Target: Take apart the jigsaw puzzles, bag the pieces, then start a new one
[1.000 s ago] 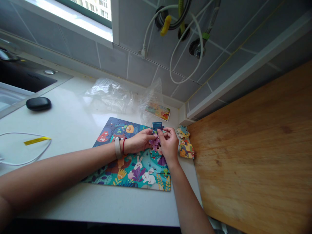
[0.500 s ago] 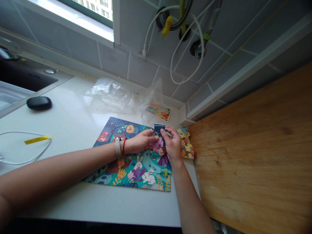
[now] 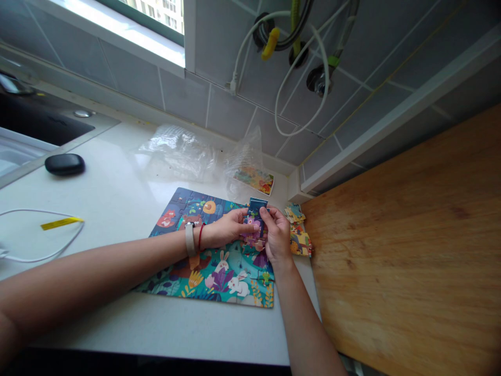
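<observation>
Nearest the camera, two bare forearms are being extended over a white countertop point(image 3: 117, 193), the left entering from eight o'clock and the right from six o'clock. A colourful jigsaw puzzle point(image 3: 219, 279), showing rabbits and plants, is lying flat on the countertop beneath both wrists. A pale band and a red cord point(image 3: 194, 237) are being worn on the left wrist. The left hand point(image 3: 227, 230) and the right hand point(image 3: 278, 236) are being brought together over the puzzle's one o'clock corner, where a dark blue puzzle piece point(image 3: 257, 205) is being pinched between the fingertips of both hands; the piece is being held tilted, just above the assembled picture. A small heap of loose pieces point(image 3: 299, 241) is lying at three o'clock of the right hand, between the puzzle and the edge of a wooden board point(image 3: 410, 235). At nine o'clock of the puzzle, well apart from it, a white cable point(image 3: 43, 257) bearing a yellow tag point(image 3: 58, 223) is lying in a loop. Beyond the puzzle, at twelve o'clock, a crumpled clear plastic bag point(image 3: 183, 154) is resting, with a printed card point(image 3: 254, 179) showing at its right end. A black oval case point(image 3: 64, 164) is sitting at ten o'clock, near a sink point(image 3: 23, 141). Farthest away, white hoses point(image 3: 301, 104) are hanging on a grey tiled wall point(image 3: 219, 109).
</observation>
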The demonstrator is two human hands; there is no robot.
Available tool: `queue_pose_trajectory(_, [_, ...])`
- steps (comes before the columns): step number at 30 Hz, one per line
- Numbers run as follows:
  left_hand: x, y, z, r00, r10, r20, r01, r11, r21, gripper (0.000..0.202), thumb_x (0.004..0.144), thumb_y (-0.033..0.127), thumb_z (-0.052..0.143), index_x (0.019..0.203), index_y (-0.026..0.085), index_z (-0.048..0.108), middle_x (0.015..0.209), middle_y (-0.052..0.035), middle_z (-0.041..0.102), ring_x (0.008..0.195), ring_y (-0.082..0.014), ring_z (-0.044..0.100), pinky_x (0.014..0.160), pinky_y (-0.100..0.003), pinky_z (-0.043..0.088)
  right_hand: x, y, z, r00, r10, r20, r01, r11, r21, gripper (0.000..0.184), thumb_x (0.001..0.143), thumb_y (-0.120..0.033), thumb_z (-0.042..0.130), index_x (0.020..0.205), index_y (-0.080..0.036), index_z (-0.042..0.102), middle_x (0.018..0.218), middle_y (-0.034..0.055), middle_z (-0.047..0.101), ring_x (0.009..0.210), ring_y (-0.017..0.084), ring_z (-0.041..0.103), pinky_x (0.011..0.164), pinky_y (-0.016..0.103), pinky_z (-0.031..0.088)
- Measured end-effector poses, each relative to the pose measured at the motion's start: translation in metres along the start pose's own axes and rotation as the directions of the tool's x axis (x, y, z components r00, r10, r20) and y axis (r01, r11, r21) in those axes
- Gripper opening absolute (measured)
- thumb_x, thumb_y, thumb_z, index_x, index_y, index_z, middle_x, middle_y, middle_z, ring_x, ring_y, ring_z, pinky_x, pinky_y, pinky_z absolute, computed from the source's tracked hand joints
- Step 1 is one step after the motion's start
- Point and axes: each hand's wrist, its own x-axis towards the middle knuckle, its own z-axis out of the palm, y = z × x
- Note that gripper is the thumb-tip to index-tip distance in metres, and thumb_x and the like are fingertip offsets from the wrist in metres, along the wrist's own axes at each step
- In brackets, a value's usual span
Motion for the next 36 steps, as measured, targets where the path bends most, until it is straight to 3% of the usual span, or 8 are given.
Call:
queue_pose_trajectory(5, [0.000,-0.002,-0.002,1.000,0.018,-0.009,-0.018,0.999,0.027,0.053,0.069,0.034,0.096,0.110,0.013,0.069,0.085,-0.0026,0.072,0.069,-0.0132,0.069,0.069,-0.025,0.058,0.001,0.001,-0.002,0.984,-0.174,0.030,0.175,0.983,-0.056,0.031,0.076,-0.044,0.083,0.080,-0.021,0.062,0.101,0.0044,0.068,0.092,0.020,0.067,0.084,0.032,0.057])
queue_pose_trajectory(9, [-0.001,-0.001,-0.002,1.000,-0.011,-0.007,0.012,1.000,0.015,0.054,0.066,0.031,0.097,0.109,0.014,0.070,0.079,-0.0003,0.069,0.067,-0.0136,0.068,0.066,-0.026,0.058,0.001,-0.002,-0.003,0.964,-0.256,0.069,0.262,0.959,-0.108,0.028,0.078,-0.042,0.081,0.084,-0.022,0.061,0.102,0.0039,0.066,0.093,0.020,0.067,0.087,0.033,0.056])
queue_pose_trajectory(15, [-0.002,0.001,-0.001,1.000,-0.015,-0.002,0.015,1.000,0.009,0.052,0.068,0.037,0.096,0.107,0.013,0.070,0.080,-0.0012,0.070,0.067,-0.0127,0.067,0.067,-0.026,0.058,0.001,-0.002,-0.004,0.960,-0.266,0.084,0.273,0.958,-0.085,0.024,0.080,-0.037,0.081,0.091,-0.024,0.064,0.093,0.0007,0.066,0.084,0.017,0.066,0.078,0.030,0.055])
queue_pose_trajectory(21, [-0.002,0.002,0.000,0.999,0.001,-0.047,0.000,1.000,0.014,0.061,0.066,0.033,0.097,0.116,0.015,0.068,0.080,0.0005,0.069,0.065,-0.0116,0.065,0.063,-0.023,0.055,0.006,0.002,-0.014,0.940,-0.320,0.118,0.338,0.923,-0.185,0.023,0.082,-0.039,0.080,0.092,-0.023,0.068,0.092,0.0014,0.067,0.088,0.020,0.067,0.085,0.034,0.056])
queue_pose_trajectory(27, [-0.002,0.003,-0.002,1.000,0.009,-0.002,-0.009,0.999,-0.031,0.057,0.066,0.033,0.097,0.113,0.015,0.070,0.088,-0.0028,0.071,0.072,-0.0137,0.068,0.068,-0.025,0.056,0.003,-0.008,-0.017,0.888,-0.351,0.296,0.398,0.911,-0.113,0.014,0.086,-0.036,0.079,0.089,-0.025,0.071,0.092,0.0026,0.070,0.091,0.022,0.068,0.088,0.038,0.056])
queue_pose_trajectory(30, [-0.001,0.002,-0.003,1.000,0.012,-0.002,-0.012,0.998,-0.054,0.058,0.067,0.032,0.097,0.115,0.016,0.069,0.095,-0.0051,0.073,0.075,-0.0151,0.069,0.071,-0.027,0.056,0.001,-0.012,-0.017,0.882,-0.335,0.331,0.390,0.913,-0.115,0.013,0.087,-0.037,0.078,0.089,-0.026,0.072,0.092,0.0031,0.071,0.093,0.023,0.069,0.089,0.039,0.056])
queue_pose_trajectory(36, [-0.002,0.002,-0.003,0.999,0.024,-0.035,-0.026,0.998,-0.061,0.061,0.065,0.029,0.096,0.117,0.016,0.067,0.086,-0.0031,0.072,0.066,-0.0140,0.068,0.063,-0.024,0.053,0.002,-0.015,-0.019,0.862,-0.339,0.378,0.425,0.889,-0.172,0.010,0.088,-0.036,0.077,0.088,-0.026,0.073,0.091,0.0038,0.072,0.093,0.023,0.069,0.090,0.039,0.056])
